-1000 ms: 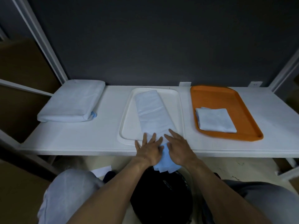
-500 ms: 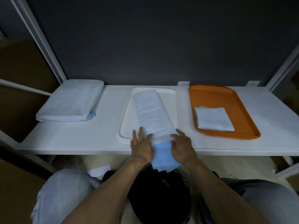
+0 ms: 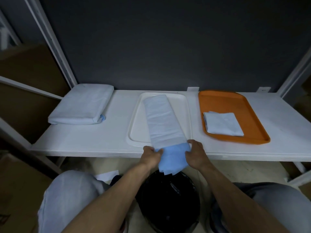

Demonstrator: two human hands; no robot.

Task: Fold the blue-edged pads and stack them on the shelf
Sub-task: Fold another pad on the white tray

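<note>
Black bin (image 3: 168, 207) between the knees. Above it, left hand (image 3: 150, 156) and right hand (image 3: 196, 153) pinch the long pad (image 3: 161, 121) by its blue end, fingers (image 3: 191, 141) curled on both side edges (that end overhangs the shelf (image 3: 101, 140)). The rest lies slantwise in the white tray (image 3: 136, 130). Folded pad (image 3: 222, 123) in the orange tray (image 3: 252, 132); unfolded stack (image 3: 82, 105) far left.

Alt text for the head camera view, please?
A left hand and right hand grip the blue end of a long pad lying across a white tray on a shelf. A folded pad sits in an orange tray at right, a thicker stack at left.
</note>
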